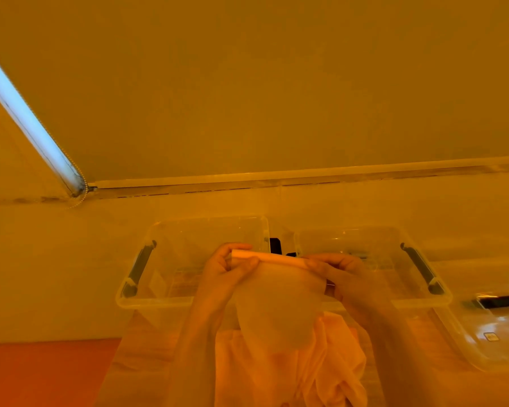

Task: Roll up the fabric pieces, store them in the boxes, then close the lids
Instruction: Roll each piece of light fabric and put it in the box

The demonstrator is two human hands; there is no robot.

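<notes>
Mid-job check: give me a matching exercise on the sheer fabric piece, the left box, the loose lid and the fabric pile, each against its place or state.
Things:
1. sheer fabric piece
2. left box
3. loose lid
4. fabric pile

Places or states:
A. lying off to the right of the boxes
B. open, no lid on it
C. partly rolled, held between left hand and right hand
D. heaped below the hands, nearest the camera

Pairs: 1-C, 2-B, 3-A, 4-D
</notes>
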